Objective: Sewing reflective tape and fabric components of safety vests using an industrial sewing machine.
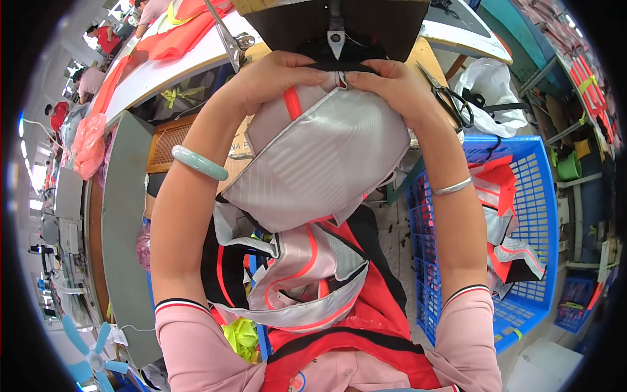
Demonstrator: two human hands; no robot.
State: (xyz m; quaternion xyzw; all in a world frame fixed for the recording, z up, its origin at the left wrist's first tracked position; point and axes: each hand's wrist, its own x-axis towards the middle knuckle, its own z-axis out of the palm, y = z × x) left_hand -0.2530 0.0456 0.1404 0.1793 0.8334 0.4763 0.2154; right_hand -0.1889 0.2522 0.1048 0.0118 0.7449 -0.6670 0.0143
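A silvery grey fabric piece [320, 157] with a red strip hangs from both my hands. My left hand [277, 81] pinches its upper edge, thumb on the near side. Close by on the right, my right hand [395, 81] pinches the same edge, along a black band [339, 66]. The fabric's top edge lies just below a pointed metal tip [336, 43] on a dark machine [287, 26]; whether they touch I cannot tell. More grey and black fabric with red trim [307, 287] drapes down over my lap.
Black-handled scissors [450, 104] lie right of my right hand, near a white plastic bag [490, 88]. A blue plastic basket [522, 196] holding fabric pieces stands on the right. Orange-red fabric [176, 42] lies on the white table at far left. Other people sit beyond.
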